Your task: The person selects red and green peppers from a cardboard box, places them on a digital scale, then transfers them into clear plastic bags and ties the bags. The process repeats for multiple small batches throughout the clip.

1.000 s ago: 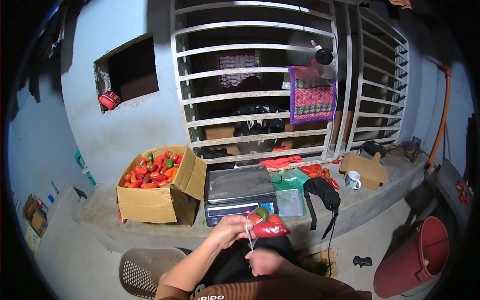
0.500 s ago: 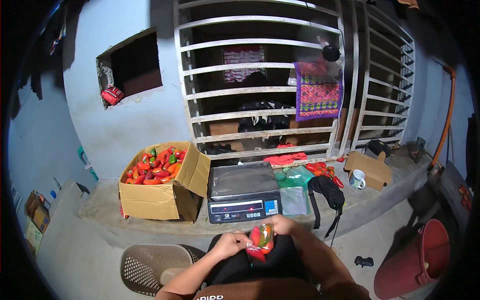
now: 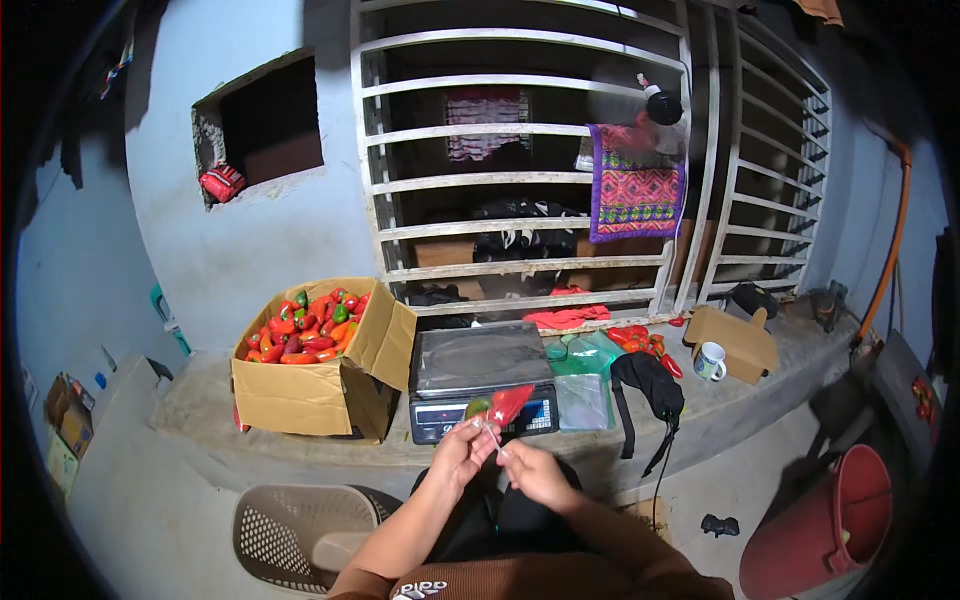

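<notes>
A clear plastic bag of peppers, with red and green ones showing, is held up in front of the digital scale. My left hand is closed around the gathered neck of the bag. Just below and to the right, my right hand pinches the thin twisted end of the plastic. The bag hides part of the scale's front panel. Left of the scale stands an open cardboard box heaped with red, orange and green peppers.
On the ledge, right of the scale, lie green and clear plastic bags, loose red peppers, a black bag, a mug and a small cardboard box. A perforated basket and red bin stand on the floor.
The bag has been lifted away from my lap toward the scale and turned, so its peppers now point up and away. My right hand has moved from the bag's top to its twisted end.
</notes>
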The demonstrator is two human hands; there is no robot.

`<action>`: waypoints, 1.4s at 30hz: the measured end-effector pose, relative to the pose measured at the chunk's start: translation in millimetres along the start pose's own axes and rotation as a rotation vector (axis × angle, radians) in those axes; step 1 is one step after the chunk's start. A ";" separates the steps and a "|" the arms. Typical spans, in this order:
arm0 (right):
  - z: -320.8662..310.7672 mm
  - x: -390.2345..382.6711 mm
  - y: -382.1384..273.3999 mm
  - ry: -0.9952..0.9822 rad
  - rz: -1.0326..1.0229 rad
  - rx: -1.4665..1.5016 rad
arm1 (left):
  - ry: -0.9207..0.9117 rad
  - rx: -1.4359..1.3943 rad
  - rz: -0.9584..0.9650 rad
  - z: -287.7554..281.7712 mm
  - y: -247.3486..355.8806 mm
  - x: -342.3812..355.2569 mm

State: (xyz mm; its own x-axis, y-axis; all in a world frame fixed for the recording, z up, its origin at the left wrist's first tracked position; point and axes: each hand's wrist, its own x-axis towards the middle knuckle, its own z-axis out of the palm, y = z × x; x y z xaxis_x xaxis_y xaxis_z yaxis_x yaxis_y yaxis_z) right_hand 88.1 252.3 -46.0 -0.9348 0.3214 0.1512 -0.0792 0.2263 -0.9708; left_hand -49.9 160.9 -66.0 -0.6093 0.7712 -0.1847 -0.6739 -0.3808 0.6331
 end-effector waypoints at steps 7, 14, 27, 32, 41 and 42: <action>-28.5 -7.5 56.8 -0.359 0.055 0.433 | -0.200 0.579 0.064 15.3 23.4 -61.3; -15.3 47.9 2.7 0.002 -0.038 -0.062 | 0.005 0.672 0.178 -23.7 12.9 7.8; 17.6 -15.5 75.4 -0.504 0.344 0.842 | -0.399 0.570 0.019 -16.7 27.1 -60.1; 19.0 2.1 71.1 -0.887 0.155 1.102 | -0.593 0.639 0.125 5.0 29.8 -66.5; -49.5 103.7 15.0 -0.335 -0.200 -0.965 | -0.060 1.589 0.355 -11.5 13.0 5.4; -33.3 94.4 -21.3 -0.079 -0.238 -1.244 | 0.075 1.606 0.466 -9.2 12.8 16.4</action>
State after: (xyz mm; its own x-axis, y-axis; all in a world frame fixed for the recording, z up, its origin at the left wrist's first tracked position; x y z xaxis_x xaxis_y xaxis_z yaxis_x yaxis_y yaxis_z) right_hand 13.1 308.4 -4.8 -0.9637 0.1085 0.2439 0.0903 0.9923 -0.0846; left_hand -72.4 164.0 -67.8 -0.6699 0.7074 0.2251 0.6125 0.3553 0.7061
